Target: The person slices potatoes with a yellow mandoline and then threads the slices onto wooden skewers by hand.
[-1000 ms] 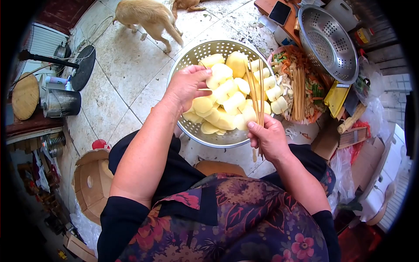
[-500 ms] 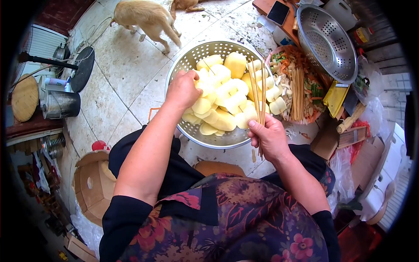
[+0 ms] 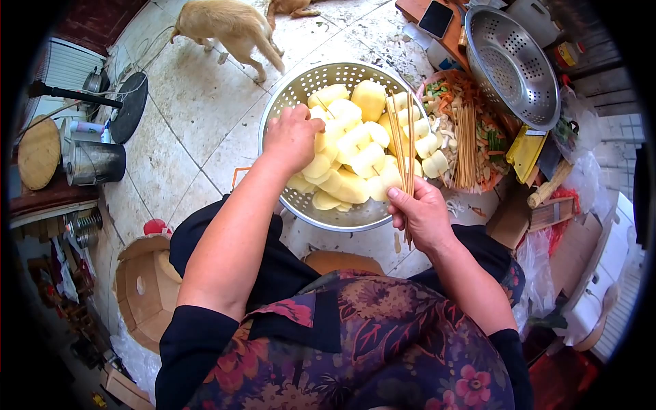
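Observation:
A metal colander (image 3: pixel 369 219) stands on the floor in front of me, heaped with peeled, pale yellow potatoes (image 3: pixel 350 187). Some pieces are cut and threaded on thin sticks. My left hand (image 3: pixel 292 138) reaches over the colander's left side, its fingers bent against the potatoes; whatever they grip is hidden. At the colander's right front edge, my right hand (image 3: pixel 421 215) is closed round a few wooden skewers (image 3: pixel 404 154), which point up and away across the potatoes. Threaded potato chunks (image 3: pixel 428 145) lie just right of these skewers.
Right of the colander, a bundle of skewers (image 3: pixel 465 147) lies over chopped vegetables (image 3: pixel 495 141). An empty colander (image 3: pixel 511 68) leans beyond it. A dog (image 3: pixel 229 31) stands at the back left. A cardboard box (image 3: pixel 142 283) sits by my left leg.
My left hand has shifted slightly right and up over the potatoes, with its fingers reaching further in. My right hand and its skewers stay almost in place.

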